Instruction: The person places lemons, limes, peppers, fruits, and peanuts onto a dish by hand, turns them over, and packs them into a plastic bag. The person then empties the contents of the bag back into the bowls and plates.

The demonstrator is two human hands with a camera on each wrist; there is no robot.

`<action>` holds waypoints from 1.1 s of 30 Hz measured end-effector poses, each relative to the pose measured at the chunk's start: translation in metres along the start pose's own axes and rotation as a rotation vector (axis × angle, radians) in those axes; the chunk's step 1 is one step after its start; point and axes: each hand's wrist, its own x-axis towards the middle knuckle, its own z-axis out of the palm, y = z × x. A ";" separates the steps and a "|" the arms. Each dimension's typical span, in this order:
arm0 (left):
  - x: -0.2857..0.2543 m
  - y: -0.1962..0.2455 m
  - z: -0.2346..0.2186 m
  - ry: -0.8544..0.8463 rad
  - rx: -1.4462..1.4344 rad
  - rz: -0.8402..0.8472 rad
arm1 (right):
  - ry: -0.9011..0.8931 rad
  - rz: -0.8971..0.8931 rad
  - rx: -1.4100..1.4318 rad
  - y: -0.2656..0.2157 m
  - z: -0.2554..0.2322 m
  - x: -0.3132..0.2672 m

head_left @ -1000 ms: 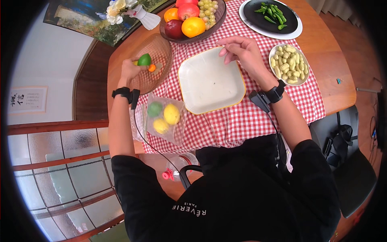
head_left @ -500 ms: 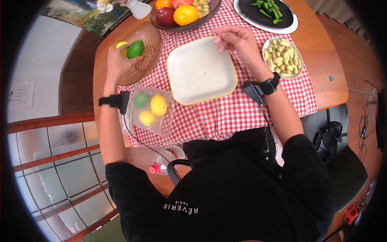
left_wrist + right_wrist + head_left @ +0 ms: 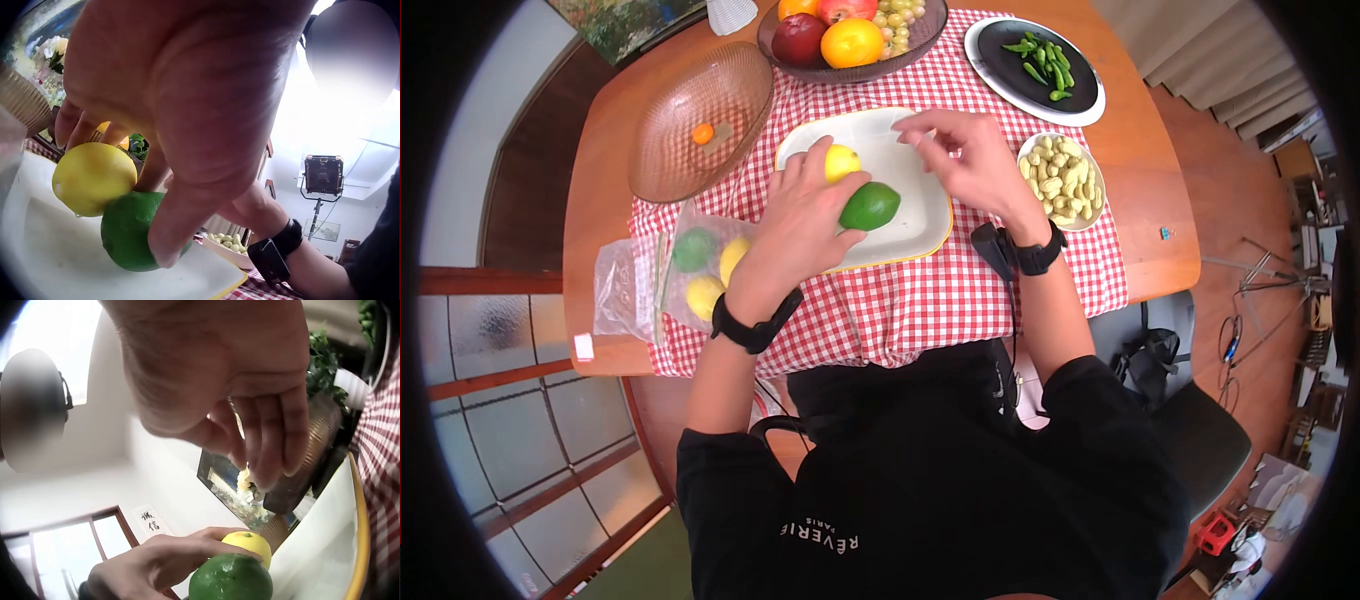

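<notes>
My left hand (image 3: pixel 795 215) reaches over a white square dish with a yellow rim (image 3: pixel 920 215) and grips two fruits together. A yellow lemon (image 3: pixel 841 163) is under the fingers, and a green lime (image 3: pixel 870 206) is held by the thumb. In the left wrist view the lemon (image 3: pixel 94 179) and lime (image 3: pixel 132 231) press against each other, close over the dish's white floor. My right hand (image 3: pixel 970 160) hovers above the dish's far right side, fingers loosely bent and holding nothing.
A brown glass bowl (image 3: pixel 655 150) at left holds a small orange fruit (image 3: pixel 702 133). Nearby lies a clear bag (image 3: pixel 685 275) with lemons and a green fruit. A fruit bowl (image 3: pixel 900 67), a plate of green peppers (image 3: pixel 990 85) and a bowl of peanuts (image 3: pixel 1060 180) stand around.
My left hand has lifted the lemon and lime out of the brown glass bowl and carried them right, over the white dish. My right hand stays above the dish.
</notes>
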 end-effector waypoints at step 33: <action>-0.005 -0.038 0.019 0.044 -0.426 0.062 | -0.303 -0.375 -0.432 0.009 0.032 0.002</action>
